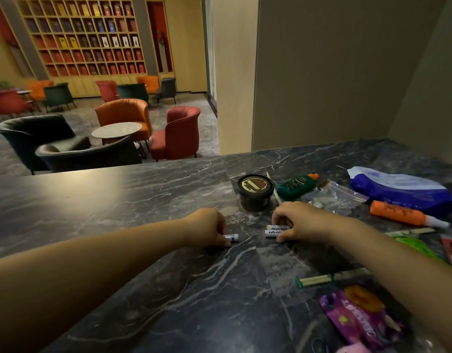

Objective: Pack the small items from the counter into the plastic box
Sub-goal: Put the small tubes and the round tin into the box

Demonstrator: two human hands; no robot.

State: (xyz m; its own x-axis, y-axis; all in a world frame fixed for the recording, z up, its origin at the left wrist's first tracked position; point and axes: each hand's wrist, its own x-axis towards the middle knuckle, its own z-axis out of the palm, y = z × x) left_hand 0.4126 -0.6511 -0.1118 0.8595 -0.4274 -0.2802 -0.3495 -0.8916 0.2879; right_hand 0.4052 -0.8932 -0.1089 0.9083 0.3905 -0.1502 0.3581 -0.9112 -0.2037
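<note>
On the dark marble counter (148,197) my left hand (209,226) curls round a small white battery (232,237) lying on the surface. My right hand (296,221) pinches two white batteries (275,231) printed "Heybright", lying side by side. Just behind the hands stands a round black jar (255,192) with a gold-patterned lid. No plastic box is in view.
To the right lie a green bottle with an orange cap (296,186), a clear zip bag (331,197), a blue-white pouch (400,188), an orange tube (398,212), green items (413,244), sticks (329,278) and a purple packet (359,317). A wall stands behind the counter.
</note>
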